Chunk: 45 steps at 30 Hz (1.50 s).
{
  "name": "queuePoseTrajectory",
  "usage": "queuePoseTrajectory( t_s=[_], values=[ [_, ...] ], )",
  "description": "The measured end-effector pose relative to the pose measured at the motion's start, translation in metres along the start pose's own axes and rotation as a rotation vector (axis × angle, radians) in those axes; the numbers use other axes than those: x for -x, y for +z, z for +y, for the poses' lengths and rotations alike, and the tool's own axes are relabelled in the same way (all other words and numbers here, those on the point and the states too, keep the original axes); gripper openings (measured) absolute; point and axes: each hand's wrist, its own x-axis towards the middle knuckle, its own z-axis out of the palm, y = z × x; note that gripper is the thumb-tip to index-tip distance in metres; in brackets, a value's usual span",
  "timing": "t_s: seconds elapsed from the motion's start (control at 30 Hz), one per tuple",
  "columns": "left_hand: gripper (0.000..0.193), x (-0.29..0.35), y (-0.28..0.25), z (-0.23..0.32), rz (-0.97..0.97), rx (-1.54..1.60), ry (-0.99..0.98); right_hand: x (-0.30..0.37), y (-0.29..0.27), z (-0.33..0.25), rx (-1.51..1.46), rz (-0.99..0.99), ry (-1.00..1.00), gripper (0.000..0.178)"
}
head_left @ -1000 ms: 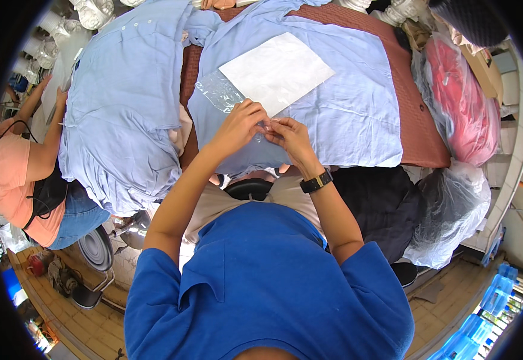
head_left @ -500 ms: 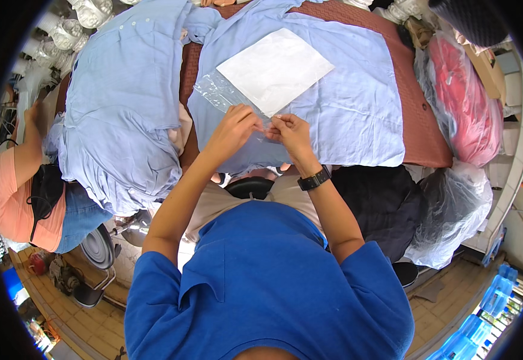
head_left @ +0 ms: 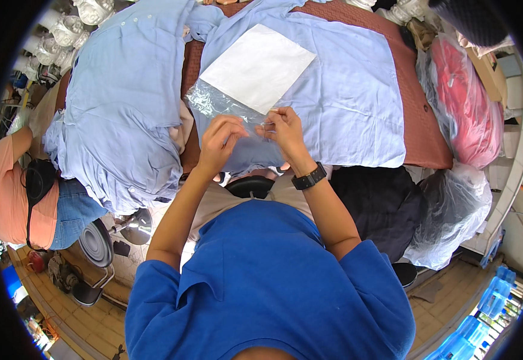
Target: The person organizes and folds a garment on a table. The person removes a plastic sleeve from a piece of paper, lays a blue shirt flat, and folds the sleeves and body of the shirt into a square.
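A white rectangular sheet (head_left: 258, 67) lies on a light blue cloth garment (head_left: 357, 96), with a clear plastic bag (head_left: 216, 102) around or under its near left side; I cannot tell which. At the bag's near corner, the thumb and fingers of my right hand (head_left: 285, 133) pinch the clear film. My left hand (head_left: 218, 144) is just to the left, its fingers curled together beside the film's edge. Whatever may be between those fingers is too small to make out. A dark watch sits on my right wrist.
More light blue garments (head_left: 123, 90) are heaped on the left of the brown-covered table (head_left: 426, 129). Red cloth in clear plastic (head_left: 462, 99) lies at the right, near a black bundle (head_left: 375, 210). A person in an orange top (head_left: 24, 198) sits at the left.
My hands have drawn apart, the left one moving left and slightly nearer. The white sheet and plastic bag have shifted left. The person at the left has lowered an arm.
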Motion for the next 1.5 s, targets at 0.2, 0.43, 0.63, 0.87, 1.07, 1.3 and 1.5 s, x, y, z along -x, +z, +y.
queuePoseTrajectory(
  t_s=[0.2,0.43,0.63,0.87,1.07,1.3,1.5],
  values=[
    [0.012,0.012,0.001,0.018,-0.039,-0.002,-0.062,0.004,0.004,-0.007,0.175,-0.044,0.092,0.033],
    [0.028,-0.004,0.007,0.004,0.23,0.053,-0.566,-0.005,0.005,0.022,0.061,-0.106,0.028,0.02],
    [0.054,-0.038,0.004,-0.007,-0.213,-0.293,-0.824,-0.008,0.013,0.036,0.155,-0.097,-0.226,0.019],
    [0.042,-0.02,0.007,-0.027,-0.166,-0.08,-0.776,-0.005,0.02,0.033,0.02,-0.057,-0.149,0.022],
    [0.036,-0.013,0.016,-0.02,0.011,0.21,-0.766,-0.013,0.019,0.039,0.051,0.023,-0.221,0.023],
    [0.032,0.008,0.019,-0.029,0.07,0.156,-0.715,-0.018,0.005,0.029,-0.097,0.14,-0.299,0.024],
    [0.018,0.018,0.0,-0.014,0.087,0.054,-0.671,0.008,0.001,0.004,0.705,0.295,-0.505,0.046]
  ],
)
